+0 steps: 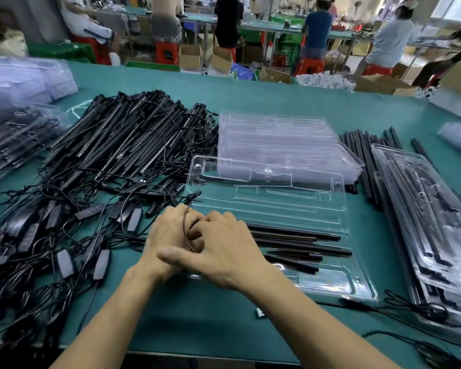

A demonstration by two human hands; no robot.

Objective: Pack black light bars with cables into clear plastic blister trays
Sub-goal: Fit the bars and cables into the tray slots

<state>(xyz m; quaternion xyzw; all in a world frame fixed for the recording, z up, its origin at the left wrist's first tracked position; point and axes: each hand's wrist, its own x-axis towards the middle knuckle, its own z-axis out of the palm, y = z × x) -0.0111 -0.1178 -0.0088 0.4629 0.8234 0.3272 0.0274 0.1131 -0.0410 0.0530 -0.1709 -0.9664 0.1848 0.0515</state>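
Light bars (298, 237) lie in clear blister tray (338, 284) on table (197, 318); left hand (168, 235) and right hand (224, 253) both grip looped cable (184, 225) at tray's left end.

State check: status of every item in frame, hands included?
front tray, open, black bars in its near slots
tray stack, empty
light bar pile, loose, cables tangled
loose black rods, unpacked beside stack
packed trays, filled, stacked
left hand, grips cable
right hand, overlaps left hand, grip hidden
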